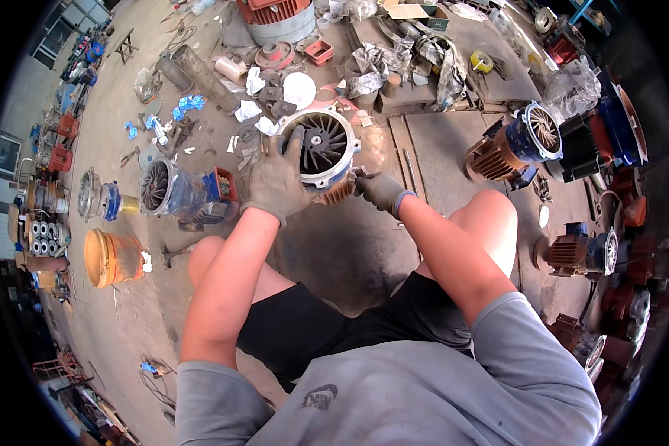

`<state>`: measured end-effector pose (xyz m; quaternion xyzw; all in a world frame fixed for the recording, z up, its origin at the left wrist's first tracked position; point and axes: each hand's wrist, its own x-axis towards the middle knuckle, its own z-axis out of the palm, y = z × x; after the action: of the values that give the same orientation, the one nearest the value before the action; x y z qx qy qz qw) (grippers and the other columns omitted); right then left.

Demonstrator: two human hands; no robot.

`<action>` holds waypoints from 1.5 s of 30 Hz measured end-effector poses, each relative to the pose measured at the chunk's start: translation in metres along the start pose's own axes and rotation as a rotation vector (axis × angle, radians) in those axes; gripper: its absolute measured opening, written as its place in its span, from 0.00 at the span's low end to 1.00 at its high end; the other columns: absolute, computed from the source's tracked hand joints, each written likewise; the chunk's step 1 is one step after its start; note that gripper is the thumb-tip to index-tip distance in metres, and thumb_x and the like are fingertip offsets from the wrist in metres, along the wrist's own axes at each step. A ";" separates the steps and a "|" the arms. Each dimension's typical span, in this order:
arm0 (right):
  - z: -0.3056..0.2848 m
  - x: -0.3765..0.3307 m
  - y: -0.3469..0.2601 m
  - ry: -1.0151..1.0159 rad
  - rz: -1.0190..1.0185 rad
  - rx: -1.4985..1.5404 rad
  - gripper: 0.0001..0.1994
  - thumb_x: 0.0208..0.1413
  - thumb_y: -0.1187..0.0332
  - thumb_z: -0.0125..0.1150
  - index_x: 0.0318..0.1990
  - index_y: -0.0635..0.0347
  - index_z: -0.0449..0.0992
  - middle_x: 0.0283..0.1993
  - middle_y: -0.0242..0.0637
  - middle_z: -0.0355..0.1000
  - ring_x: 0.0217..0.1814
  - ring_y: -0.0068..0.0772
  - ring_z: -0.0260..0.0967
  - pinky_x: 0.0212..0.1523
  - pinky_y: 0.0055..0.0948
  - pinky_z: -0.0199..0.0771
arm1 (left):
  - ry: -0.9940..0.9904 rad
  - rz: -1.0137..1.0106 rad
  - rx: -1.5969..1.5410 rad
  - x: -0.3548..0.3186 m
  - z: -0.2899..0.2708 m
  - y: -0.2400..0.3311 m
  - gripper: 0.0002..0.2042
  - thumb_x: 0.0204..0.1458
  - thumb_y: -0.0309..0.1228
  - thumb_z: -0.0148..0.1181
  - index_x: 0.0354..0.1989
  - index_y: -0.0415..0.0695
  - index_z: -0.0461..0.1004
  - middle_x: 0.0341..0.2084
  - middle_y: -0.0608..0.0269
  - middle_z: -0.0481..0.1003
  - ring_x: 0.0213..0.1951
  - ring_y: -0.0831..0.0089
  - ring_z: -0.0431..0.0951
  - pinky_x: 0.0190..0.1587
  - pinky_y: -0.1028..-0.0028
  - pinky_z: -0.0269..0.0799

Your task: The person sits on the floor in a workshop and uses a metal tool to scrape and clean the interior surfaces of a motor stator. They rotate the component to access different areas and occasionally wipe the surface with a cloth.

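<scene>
Two gloved hands (pixel 279 182), one finned motor (pixel 323 152) in them, one orange bucket (pixel 111 258).

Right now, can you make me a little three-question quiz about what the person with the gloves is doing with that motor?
1. True or false: both hands wear gloves.
2. Which hand lies flat on the round fan end of the motor? A) left hand B) right hand C) neither
3. Fill in: the bucket lying on its side on the floor is ____ in colour.

Key:
1. True. The left hand and right hand are both gloved.
2. A. The left hand lies on the fan end; the right hand is at the motor's lower edge, by the ribbed body.
3. Orange.
</scene>
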<state>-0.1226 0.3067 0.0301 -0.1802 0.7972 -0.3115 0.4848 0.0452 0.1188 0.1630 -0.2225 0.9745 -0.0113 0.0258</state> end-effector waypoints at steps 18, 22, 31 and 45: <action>-0.031 -0.014 -0.012 -0.076 0.018 -0.238 0.21 0.74 0.51 0.57 0.46 0.62 0.86 0.34 0.37 0.83 0.30 0.35 0.79 0.32 0.37 0.81 | -0.005 -0.058 -0.042 -0.003 -0.004 -0.001 0.64 0.44 0.67 0.79 0.78 0.31 0.55 0.71 0.19 0.61 0.68 0.35 0.77 0.67 0.53 0.79; -0.065 -0.037 -0.037 0.005 -0.079 -0.327 0.17 0.74 0.60 0.55 0.49 0.64 0.85 0.36 0.41 0.84 0.33 0.37 0.83 0.34 0.39 0.84 | -0.075 -0.323 -0.096 -0.008 -0.004 0.044 0.67 0.47 0.74 0.71 0.81 0.30 0.53 0.76 0.22 0.57 0.68 0.40 0.78 0.66 0.56 0.80; -0.016 -0.049 -0.011 -0.138 0.035 0.233 0.17 0.77 0.55 0.58 0.62 0.55 0.79 0.43 0.40 0.85 0.38 0.35 0.84 0.40 0.37 0.87 | -0.209 -0.138 -0.382 -0.012 -0.080 0.019 0.60 0.47 0.69 0.73 0.79 0.35 0.59 0.66 0.33 0.75 0.71 0.40 0.73 0.73 0.54 0.72; 0.038 -0.037 -0.016 -0.170 0.030 0.189 0.18 0.70 0.55 0.56 0.43 0.60 0.86 0.33 0.39 0.83 0.29 0.34 0.80 0.32 0.36 0.81 | -0.230 0.598 0.354 0.067 -0.036 -0.038 0.68 0.47 0.71 0.71 0.88 0.46 0.41 0.84 0.28 0.41 0.84 0.30 0.44 0.86 0.44 0.41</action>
<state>-0.0721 0.3049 0.0529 -0.1473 0.7230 -0.3615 0.5700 -0.0007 0.0559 0.1972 0.0805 0.9702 -0.1467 0.1753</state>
